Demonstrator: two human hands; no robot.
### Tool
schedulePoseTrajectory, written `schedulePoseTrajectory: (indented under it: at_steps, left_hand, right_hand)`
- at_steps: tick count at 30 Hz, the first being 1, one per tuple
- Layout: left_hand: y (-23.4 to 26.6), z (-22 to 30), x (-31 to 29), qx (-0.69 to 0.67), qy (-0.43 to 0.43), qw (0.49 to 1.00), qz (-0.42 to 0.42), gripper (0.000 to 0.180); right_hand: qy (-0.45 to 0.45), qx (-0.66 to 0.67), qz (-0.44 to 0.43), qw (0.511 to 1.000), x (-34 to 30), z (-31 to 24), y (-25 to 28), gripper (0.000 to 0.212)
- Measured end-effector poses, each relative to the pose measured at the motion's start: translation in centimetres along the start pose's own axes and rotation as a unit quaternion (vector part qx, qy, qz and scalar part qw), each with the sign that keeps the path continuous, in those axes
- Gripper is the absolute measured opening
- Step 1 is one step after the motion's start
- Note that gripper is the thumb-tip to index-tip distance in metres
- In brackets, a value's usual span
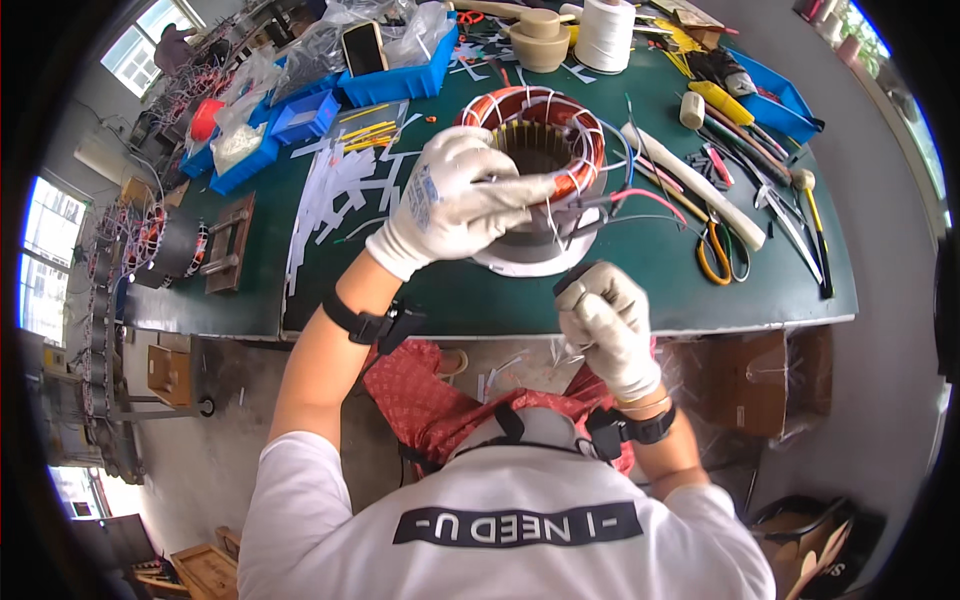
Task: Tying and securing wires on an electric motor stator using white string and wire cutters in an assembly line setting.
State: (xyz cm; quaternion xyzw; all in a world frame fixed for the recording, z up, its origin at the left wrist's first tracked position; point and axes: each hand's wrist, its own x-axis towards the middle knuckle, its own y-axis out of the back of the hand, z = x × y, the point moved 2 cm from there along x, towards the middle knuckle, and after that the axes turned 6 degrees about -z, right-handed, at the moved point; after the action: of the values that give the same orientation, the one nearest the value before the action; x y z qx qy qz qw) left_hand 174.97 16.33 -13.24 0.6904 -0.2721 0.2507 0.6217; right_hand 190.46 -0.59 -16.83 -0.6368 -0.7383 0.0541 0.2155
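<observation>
A motor stator (588,150) stands near the front edge of the green table, its orange-brown windings laced with white cord. My left hand (440,195), in a white glove, curls over the ring's left side, its fingers lying across the front of the windings. My right hand (605,320), gloved too, is closed in a fist just in front of the table edge, apart from the stator. Whatever it holds is hidden by its fingers; a small dark piece shows beside the fist. Red, blue and grey lead wires (655,203) come off the stator's right side.
To the right lie scissors (714,250), a pale sleeve (690,185), a yellow-handled mallet (812,215) and other hand tools. White paper strips (345,185) cover the left. Blue bins (408,82), a phone (364,49) and a cord spool (605,35) stand at the back.
</observation>
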Motion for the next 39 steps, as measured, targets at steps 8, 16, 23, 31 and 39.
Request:
schedulePoseTrajectory:
  at_steps: [8,16,23,31,39]
  left_hand:
    - [-0.3,-1.0,-0.4,-0.053,0.01,0.999,-0.004,0.03]
    - [2.5,0.4,0.8,-0.244,0.256,0.929,-0.111,0.056]
    - [0.6,0.7,0.4,-0.035,0.19,0.974,-0.121,0.035]
    - [0.9,-0.1,0.3,-0.008,0.105,0.992,-0.074,0.037]
    - [2.3,1.6,1.1,-0.058,0.17,0.972,-0.15,0.069]
  right_hand:
    - [0.151,-0.266,-0.063,0.95,1.6,-0.2,-0.9,0.009]
    - [0.137,-0.433,-0.103,0.885,2.6,5.8,-0.1,0.008]
    - [0.082,-0.474,-0.114,0.869,2.0,3.6,-1.6,0.008]
    - [0.156,-0.585,0.088,0.791,-2.4,-3.9,-0.8,0.019]
    - [0.161,-0.644,0.138,0.735,2.8,-5.6,4.3,0.024]
